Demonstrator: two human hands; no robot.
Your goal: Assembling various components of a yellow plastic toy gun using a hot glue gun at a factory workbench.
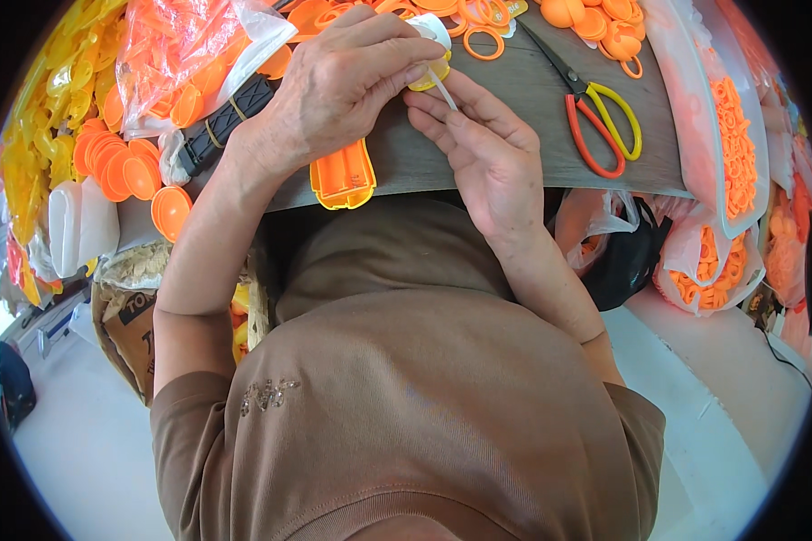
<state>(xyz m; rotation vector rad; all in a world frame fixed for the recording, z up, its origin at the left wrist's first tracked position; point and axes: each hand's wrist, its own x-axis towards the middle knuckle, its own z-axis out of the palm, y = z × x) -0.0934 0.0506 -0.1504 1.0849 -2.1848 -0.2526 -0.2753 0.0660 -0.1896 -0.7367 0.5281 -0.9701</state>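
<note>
Above the far part of the table, my left hand (347,86) is closed, thumb and fingers pinching a small yellow plastic piece (435,72). A white round piece (431,30) shows just beyond it, partly hidden by my fingers. My right hand (492,149) faces it palm up, its fingers curled around a thin white strip (443,92) that runs from the yellow piece. Below my left wrist, at the table's near edge, lies an orange part with a yellow rim (343,178). Orange rings (484,42) lie beyond my hands.
Scissors (595,117) with red and yellow handles lie to the right. Orange spoon-like scoops (117,162), a bagged orange pile (185,54) and a black banded bundle (226,126) are on the left. A clear bin (686,90) of orange pieces borders the right side.
</note>
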